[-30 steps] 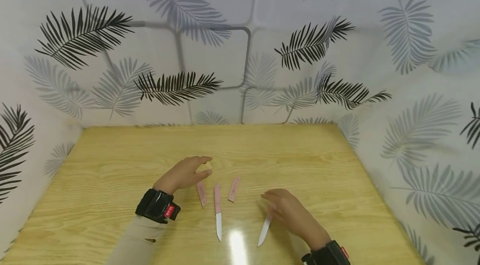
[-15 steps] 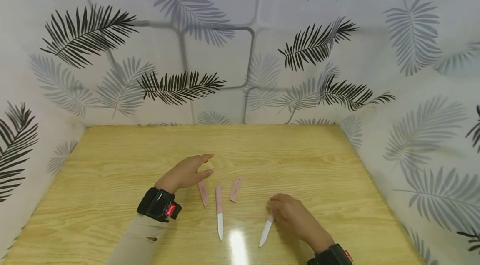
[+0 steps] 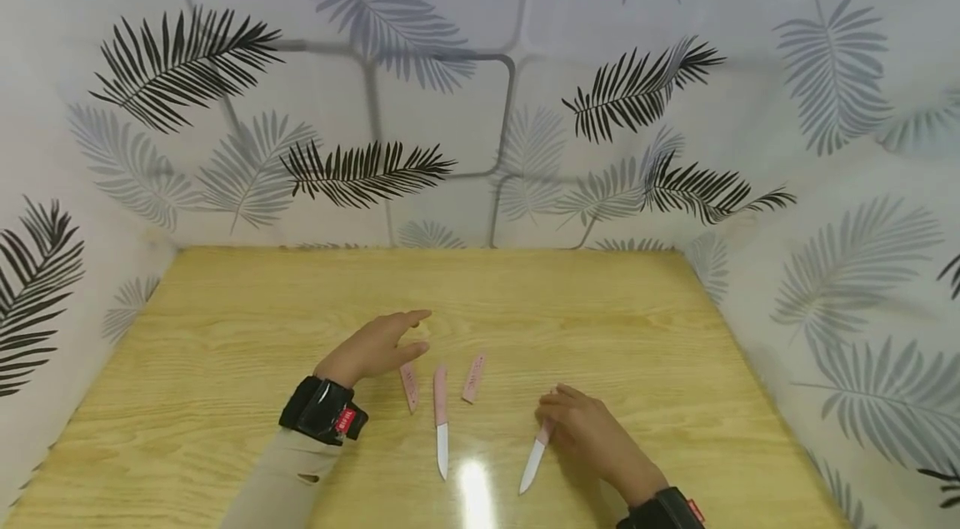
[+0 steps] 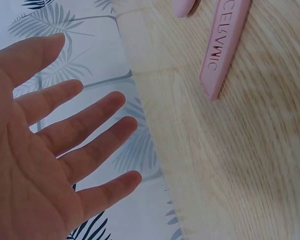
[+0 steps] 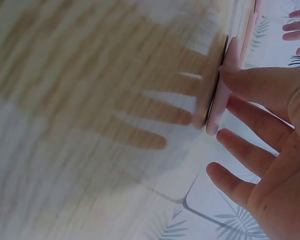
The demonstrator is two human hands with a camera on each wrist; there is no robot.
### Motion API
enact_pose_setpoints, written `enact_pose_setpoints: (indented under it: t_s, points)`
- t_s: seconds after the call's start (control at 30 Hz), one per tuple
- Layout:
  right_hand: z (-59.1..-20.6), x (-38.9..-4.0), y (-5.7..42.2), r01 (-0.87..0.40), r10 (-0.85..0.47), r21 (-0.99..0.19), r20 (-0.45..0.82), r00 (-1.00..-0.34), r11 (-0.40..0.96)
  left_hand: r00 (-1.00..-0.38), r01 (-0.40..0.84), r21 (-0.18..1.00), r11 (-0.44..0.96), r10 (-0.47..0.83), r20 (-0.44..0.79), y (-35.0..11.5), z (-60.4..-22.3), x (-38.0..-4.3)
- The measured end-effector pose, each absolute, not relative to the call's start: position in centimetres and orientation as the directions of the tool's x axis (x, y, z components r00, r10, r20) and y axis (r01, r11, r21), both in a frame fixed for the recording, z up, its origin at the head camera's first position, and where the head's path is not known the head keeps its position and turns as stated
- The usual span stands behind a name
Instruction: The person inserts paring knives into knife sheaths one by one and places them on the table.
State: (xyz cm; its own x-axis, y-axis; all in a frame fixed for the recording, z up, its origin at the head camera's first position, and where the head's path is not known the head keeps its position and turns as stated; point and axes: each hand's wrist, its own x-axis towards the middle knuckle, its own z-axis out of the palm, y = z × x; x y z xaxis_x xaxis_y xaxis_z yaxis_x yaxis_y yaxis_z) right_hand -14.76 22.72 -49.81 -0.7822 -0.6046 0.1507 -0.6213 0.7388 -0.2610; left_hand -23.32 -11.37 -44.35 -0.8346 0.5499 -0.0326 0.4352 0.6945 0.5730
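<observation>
My right hand (image 3: 588, 433) pinches the pink handle of a white-bladed paring knife (image 3: 533, 464), whose tip points toward me. In the right wrist view, the thumb lies against the handle (image 5: 221, 102), and the fingers come in from the other side. My left hand (image 3: 375, 350) hovers palm inward, fingers spread and holding nothing. Partly under it in the head view is a pink knife sheath (image 3: 409, 390), marked CERAMIC in the left wrist view. A second paring knife (image 3: 441, 416) lies to the right of that sheath. Beyond it is another pink sheath (image 3: 474, 379).
The wooden tabletop (image 3: 300, 287) reflects a bright light near its front. Leaf-patterned white cloth (image 3: 465, 121) hangs behind the table and along both sides. Black straps with red tags circle both wrists.
My right hand's fingers have drawn in around the knife handle, and the hand has shifted slightly right. The left hand holds its pose; the whole head view drifts a little.
</observation>
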Motion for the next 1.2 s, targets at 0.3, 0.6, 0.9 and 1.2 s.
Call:
enact_pose_setpoints:
  t_s: [0.3,0.6,0.9,1.2]
  points:
    - [-50.7,-14.3,22.6,-0.634,-0.611,-0.263,0.174,-0.772,0.727,-0.842,0.41,0.589,0.696,0.537,-0.048,-11.5,-45.0,-22.9]
    - [-50.5,-14.4,22.8,-0.59,-0.57,-0.278,0.156,-0.806,0.758,-0.836,0.434,0.583,0.686,0.549,-0.023,-11.3,-44.7,-23.3]
    - [-50.2,-14.6,23.3,-0.631,-0.584,-0.288,0.24,-0.776,0.72,-0.841,0.403,0.614,0.679,0.539,-0.043,-10.7,-44.8,-23.2]
    - [-50.3,-14.4,22.9,-0.567,-0.548,-0.306,0.155,-0.822,0.765,-0.837,0.401,0.633,0.662,0.546,-0.042,-11.3,-45.4,-22.9]
